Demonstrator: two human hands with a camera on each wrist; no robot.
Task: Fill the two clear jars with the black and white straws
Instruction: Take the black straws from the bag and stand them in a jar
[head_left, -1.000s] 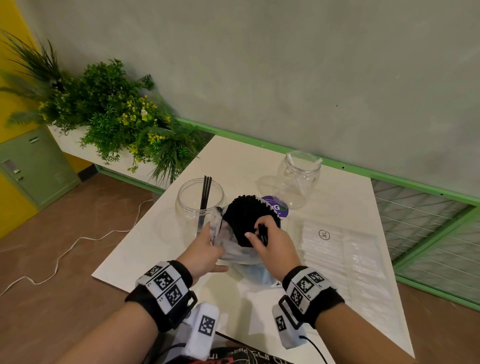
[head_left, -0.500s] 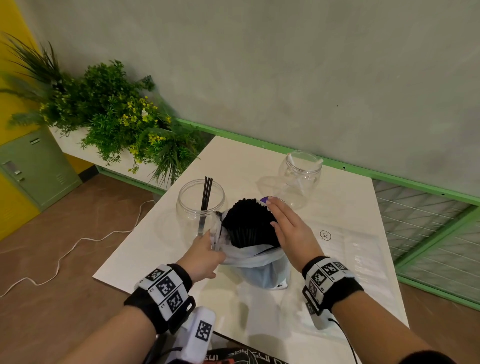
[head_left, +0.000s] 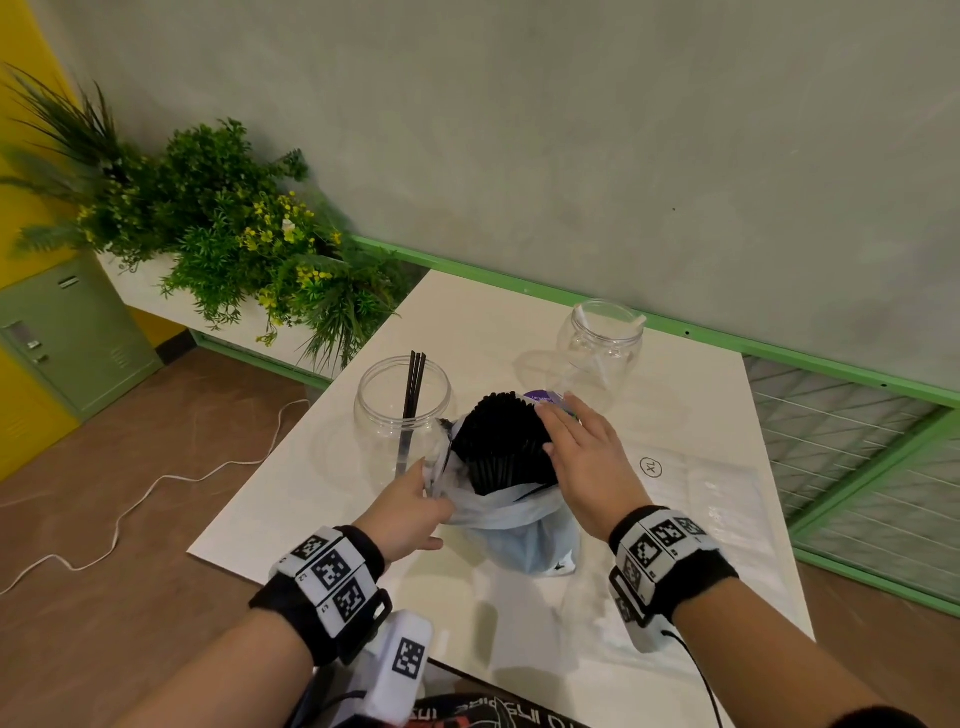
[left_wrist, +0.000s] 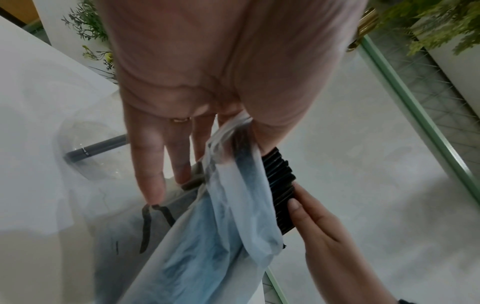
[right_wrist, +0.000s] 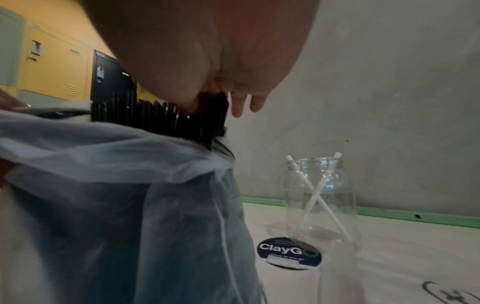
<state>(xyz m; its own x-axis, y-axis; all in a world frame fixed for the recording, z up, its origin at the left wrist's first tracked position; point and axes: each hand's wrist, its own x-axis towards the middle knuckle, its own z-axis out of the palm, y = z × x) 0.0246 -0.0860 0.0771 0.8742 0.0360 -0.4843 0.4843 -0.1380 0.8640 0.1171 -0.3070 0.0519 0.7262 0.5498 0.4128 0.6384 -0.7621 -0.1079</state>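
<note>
A thick bundle of black straws (head_left: 498, 441) stands upright in a pale blue plastic bag (head_left: 519, 530) on the white table (head_left: 519, 649). My left hand (head_left: 426, 480) pinches the bag's left rim (left_wrist: 233, 131) between thumb and fingers. My right hand (head_left: 550, 431) lies on the bundle's right side. Its thumb (right_wrist: 189, 102) digs in at the front and its fingers (right_wrist: 244, 105) reach behind, gripping part of the bundle. The left clear jar (head_left: 402, 410) holds three black straws (head_left: 415, 384). The right clear jar (head_left: 602, 343) holds two white straws (right_wrist: 319, 197).
A flat clear pack of white straws (head_left: 717, 499) marked XL lies on the table's right side. A round purple sticker (right_wrist: 288, 253) sits behind the bag. Potted greenery (head_left: 234, 244) stands beyond the table's left corner. A white cable (head_left: 130, 509) runs across the floor.
My right hand has left the near side of the bundle and moved round to its right side, thumb pressed in. My left hand stays on the bag's rim.
</note>
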